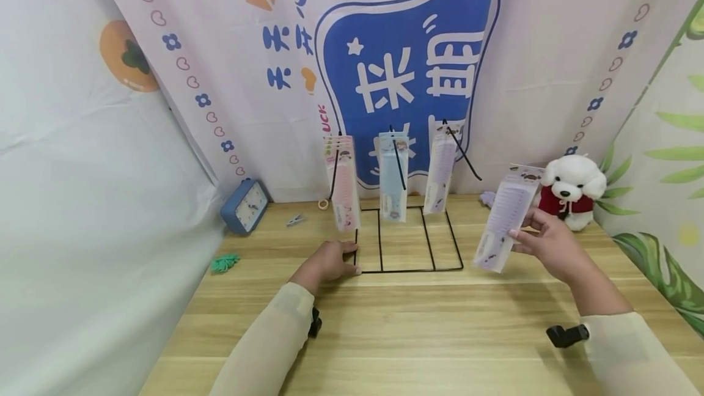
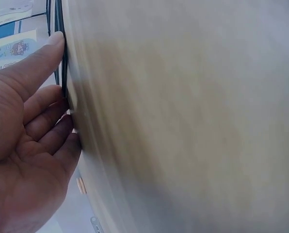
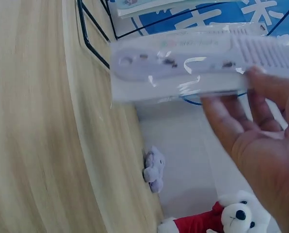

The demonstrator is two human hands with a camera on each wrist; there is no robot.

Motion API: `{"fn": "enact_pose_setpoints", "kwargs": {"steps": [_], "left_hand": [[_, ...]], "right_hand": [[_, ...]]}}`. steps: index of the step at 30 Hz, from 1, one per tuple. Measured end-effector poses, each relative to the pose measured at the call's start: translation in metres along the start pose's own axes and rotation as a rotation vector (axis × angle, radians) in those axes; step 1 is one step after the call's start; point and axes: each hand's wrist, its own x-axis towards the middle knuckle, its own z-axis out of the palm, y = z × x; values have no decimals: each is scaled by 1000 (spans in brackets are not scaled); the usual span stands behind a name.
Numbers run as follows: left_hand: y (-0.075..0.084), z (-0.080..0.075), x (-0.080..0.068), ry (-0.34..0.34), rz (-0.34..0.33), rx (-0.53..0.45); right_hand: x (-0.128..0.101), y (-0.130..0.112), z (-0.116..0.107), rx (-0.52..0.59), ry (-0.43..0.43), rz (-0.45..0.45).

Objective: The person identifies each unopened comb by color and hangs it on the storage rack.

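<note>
**Purple comb pack up in my right hand, left hand pinning the wire rack**

Clutter first: there's a blue alarm clock [image 1: 245, 205] at middle left of the head view, leaning by the curtain; a small clip [image 1: 295, 220] just right of it; a green tangle of something [image 1: 224, 262] near the table's left edge; a white plush dog in a red top [image 1: 572, 190] sits at middle right, just behind my right hand, and it shows again at the bottom of the right wrist view [image 3: 227, 217]; there's also a small purple plush [image 3: 154, 169] lying by the table edge there. The black wire rack [image 1: 408, 243] sits dead centre on the wooden table [image 1: 418, 322]; three packs already hang from its hooks: pink [image 1: 344, 185], blue [image 1: 393, 177] and pale purple [image 1: 440, 175]; they crowd the middle of the frame, well apart from the one I'm holding.

My left hand [image 1: 329, 261] is down on the table at the rack's front left corner; in the left wrist view the fingers [image 2: 47, 116] lie fairly straight, pressed against the black wire.

My right hand [image 1: 550, 240] is right of the rack, lifted off the table; thumb and fingers pinch the purple comb pack [image 1: 507, 219] along its right edge. The pack is a long clear sleeve with a lilac comb inside; printed card header up top; it's tilted, top leaning right; the close view [image 3: 183, 68] is blurry but the teeth show.
</note>
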Motion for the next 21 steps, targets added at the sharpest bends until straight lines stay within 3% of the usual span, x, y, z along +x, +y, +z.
{"fn": "enact_pose_setpoints", "kwargs": {"steps": [12, 21], "left_hand": [[-1, -2, 1, -3, 10, 6], [0, 0, 1, -3, 7, 2]], "right_hand": [[-13, -26, 28, -13, -152, -185], [-11, -37, 47, -24, -201, -136]]}}
